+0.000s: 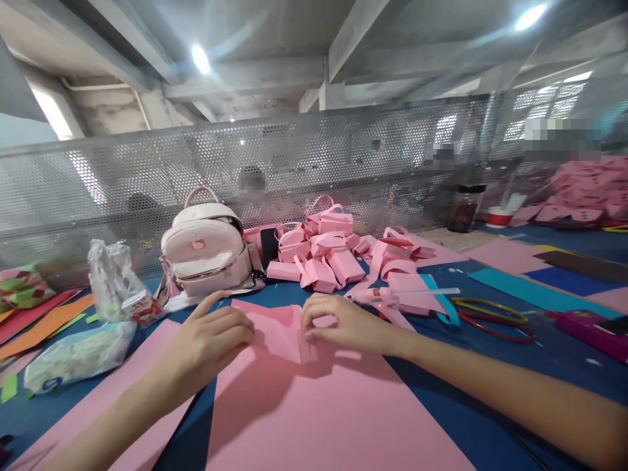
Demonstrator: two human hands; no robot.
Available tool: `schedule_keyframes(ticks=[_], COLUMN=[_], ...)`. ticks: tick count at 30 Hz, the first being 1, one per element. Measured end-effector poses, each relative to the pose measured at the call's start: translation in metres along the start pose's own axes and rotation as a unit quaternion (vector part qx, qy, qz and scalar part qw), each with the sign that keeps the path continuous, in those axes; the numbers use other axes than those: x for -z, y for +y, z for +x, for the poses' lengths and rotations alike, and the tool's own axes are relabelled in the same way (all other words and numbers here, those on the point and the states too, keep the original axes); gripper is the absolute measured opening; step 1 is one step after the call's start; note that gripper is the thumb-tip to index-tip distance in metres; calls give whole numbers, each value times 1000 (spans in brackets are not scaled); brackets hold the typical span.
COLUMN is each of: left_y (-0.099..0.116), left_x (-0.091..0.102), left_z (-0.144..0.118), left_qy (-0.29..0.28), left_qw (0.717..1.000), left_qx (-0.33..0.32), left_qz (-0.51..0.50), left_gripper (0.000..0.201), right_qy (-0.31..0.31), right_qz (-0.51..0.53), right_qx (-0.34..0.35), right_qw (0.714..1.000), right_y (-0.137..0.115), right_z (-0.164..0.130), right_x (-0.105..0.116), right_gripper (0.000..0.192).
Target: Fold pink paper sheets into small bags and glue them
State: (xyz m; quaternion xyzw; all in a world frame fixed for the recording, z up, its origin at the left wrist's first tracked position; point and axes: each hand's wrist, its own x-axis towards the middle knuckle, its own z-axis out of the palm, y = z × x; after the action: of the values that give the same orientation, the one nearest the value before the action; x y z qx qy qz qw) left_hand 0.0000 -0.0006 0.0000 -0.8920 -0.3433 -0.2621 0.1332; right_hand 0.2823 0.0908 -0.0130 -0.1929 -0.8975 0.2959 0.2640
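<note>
left hand: the person's left hand (pixel 210 340) lies palm-down on the left edge of the folded pink paper piece (pixel 280 330); fingers curled loosely, index finger out; pressing, not clasping
right hand: right hand (pixel 338 322) pinches the top right of that folded piece between bent fingertips
paper: folded piece sits on a large flat pink paper sheet (pixel 314 412), on the blue tabletop (pixel 490 418), between both hands
behind: pale pink backpack (pixel 206 252); heap of finished pink paper boxes with handles (pixel 324 252); glue gun (pixel 392 299) just right of the right hand
left side: clear crumpled plastic bag (pixel 115 281); orange paper strip (pixel 44 327)
</note>
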Motion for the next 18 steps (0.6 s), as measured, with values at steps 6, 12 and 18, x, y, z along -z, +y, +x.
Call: schedule_keyframes(ticks=[6,12,18], left_y=[-4,-9,-14], left_x=[12,-4,-27], left_z=[26,18,4], left_qy=[-60,-100,-24], left_qw=[997,993,987], left_qx=[-43,-26,-83], left_qz=[-6,52,134], left_gripper=[12,50,24], right_qy=[6,6,4], right_qz=[7,16,24], right_qx=[-12,-32,-45], right_qw=[1000,999,999], right_y=[-5,-8,-6], right_z=[5,6,5], right_x=[2,3,4], right_gripper=[8,6,7])
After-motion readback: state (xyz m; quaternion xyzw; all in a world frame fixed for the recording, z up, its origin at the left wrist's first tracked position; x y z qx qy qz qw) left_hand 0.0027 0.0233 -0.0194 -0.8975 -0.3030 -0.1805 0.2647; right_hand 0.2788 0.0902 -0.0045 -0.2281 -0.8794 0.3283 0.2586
